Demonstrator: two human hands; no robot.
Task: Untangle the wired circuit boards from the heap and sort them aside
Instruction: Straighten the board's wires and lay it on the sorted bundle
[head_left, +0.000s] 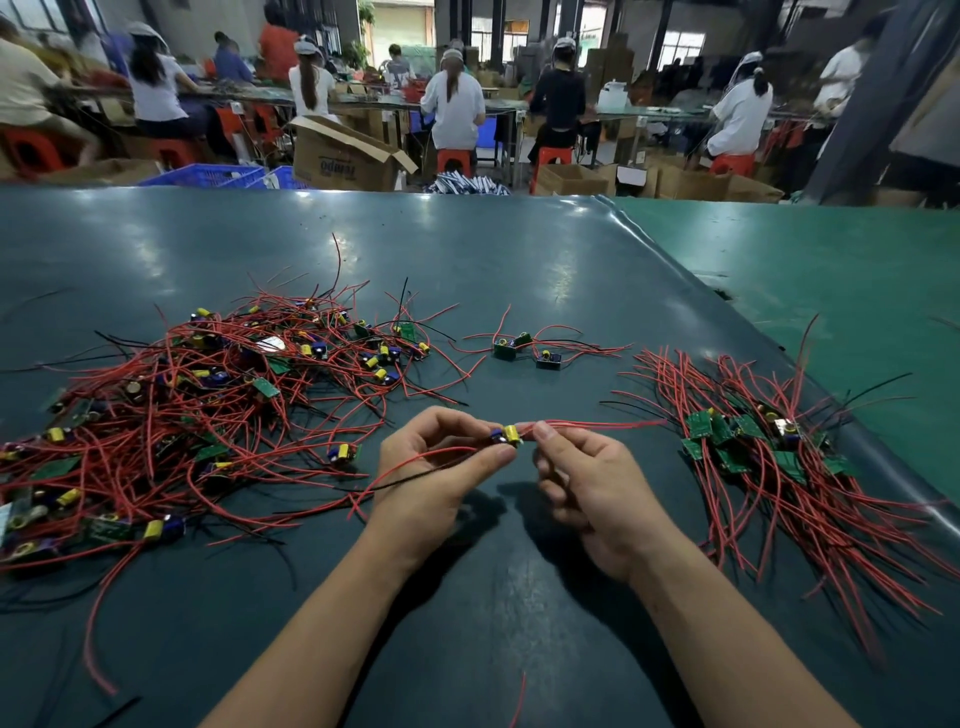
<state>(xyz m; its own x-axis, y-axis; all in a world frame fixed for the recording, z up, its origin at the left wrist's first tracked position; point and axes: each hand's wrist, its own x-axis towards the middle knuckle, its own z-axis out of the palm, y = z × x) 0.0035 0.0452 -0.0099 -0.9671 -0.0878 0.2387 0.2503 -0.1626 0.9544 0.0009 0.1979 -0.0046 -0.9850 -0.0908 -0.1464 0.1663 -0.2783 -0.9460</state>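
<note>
Both your hands pinch one small green circuit board with yellow capacitor (508, 435) between them: left hand (434, 467) steadies it, right hand (587, 480) draws its red wires toward the sorted pile (769, 447) at right

Behind my dark green table (467, 249) I see an open cardboard box (343, 156), blue crates (208, 175), red stools (454, 158) and workers (453, 104) sitting at long tables.
</note>
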